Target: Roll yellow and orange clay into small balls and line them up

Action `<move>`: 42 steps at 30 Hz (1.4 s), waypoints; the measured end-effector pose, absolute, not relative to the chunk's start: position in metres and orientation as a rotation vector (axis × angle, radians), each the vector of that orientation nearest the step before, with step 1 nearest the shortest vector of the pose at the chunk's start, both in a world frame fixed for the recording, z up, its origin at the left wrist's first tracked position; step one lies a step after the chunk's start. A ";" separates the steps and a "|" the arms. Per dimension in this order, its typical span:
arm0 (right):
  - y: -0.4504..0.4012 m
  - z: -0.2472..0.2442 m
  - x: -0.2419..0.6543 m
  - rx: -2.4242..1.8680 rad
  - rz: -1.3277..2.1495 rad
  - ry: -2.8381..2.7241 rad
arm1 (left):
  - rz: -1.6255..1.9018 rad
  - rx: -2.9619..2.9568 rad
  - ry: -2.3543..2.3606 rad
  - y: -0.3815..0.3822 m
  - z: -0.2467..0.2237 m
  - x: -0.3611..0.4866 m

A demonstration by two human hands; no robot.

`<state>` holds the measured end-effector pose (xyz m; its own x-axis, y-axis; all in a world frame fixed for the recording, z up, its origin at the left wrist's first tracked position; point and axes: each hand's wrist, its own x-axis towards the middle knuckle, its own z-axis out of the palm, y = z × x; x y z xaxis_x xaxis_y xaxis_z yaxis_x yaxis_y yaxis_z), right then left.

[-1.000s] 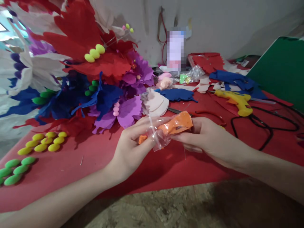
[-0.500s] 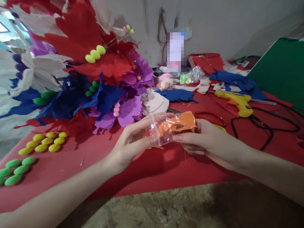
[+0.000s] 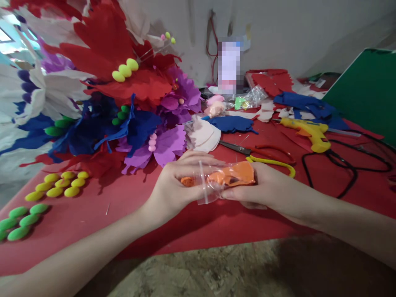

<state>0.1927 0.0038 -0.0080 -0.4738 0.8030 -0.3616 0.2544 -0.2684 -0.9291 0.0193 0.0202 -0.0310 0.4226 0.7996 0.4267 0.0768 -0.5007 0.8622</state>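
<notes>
Between my two hands is a small clear zip plastic bag (image 3: 202, 194) with a soft orange lump, like modelling clay (image 3: 236, 174), inside. My right hand (image 3: 272, 187) is closed around the filled end, its thumb along the near side. My left hand (image 3: 173, 185) grips the zip end, thumb in front and fingers behind. A smaller orange piece (image 3: 187, 181) shows between the left thumb and fingers; whether it is held or lies behind them I cannot tell. Just beyond the bag lie scissors (image 3: 239, 147) with red and yellow handles.
Several yellow ovals (image 3: 55, 192) and green ovals (image 3: 29, 220) lie left on the red table (image 3: 136, 243), near a pin (image 3: 107, 208). Large fabric butterflies (image 3: 123, 90) crowd the left. A yellow glue gun (image 3: 309, 130) with black cord (image 3: 340, 165) and a green board (image 3: 365, 90) are right.
Both hands and the bag have moved down, toward me. More of the scissors shows now. The small orange piece now shows inside the left hand's curve.
</notes>
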 end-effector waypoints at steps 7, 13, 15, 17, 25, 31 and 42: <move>0.003 -0.011 0.191 -1.307 1.897 -1.583 | 0.957 2.004 0.584 0.019 -0.031 0.020; 0.001 -0.007 0.190 -1.367 1.916 -1.626 | 0.974 2.054 0.523 0.020 -0.032 0.019; 0.002 -0.008 0.192 -1.327 1.923 -1.660 | 1.007 2.061 0.547 0.020 -0.031 0.018; 0.005 -0.008 0.194 -1.275 1.893 -1.713 | 1.040 2.090 0.580 0.020 -0.031 0.017; 0.010 -0.011 0.196 -1.227 1.754 -1.632 | 1.128 2.252 0.629 0.030 -0.034 0.016; 0.002 -0.019 0.191 -1.139 1.553 -1.497 | 1.199 2.081 0.659 0.023 -0.038 0.023; 0.001 -0.027 0.187 -1.157 1.281 -1.624 | 1.222 2.072 0.714 0.021 -0.037 0.026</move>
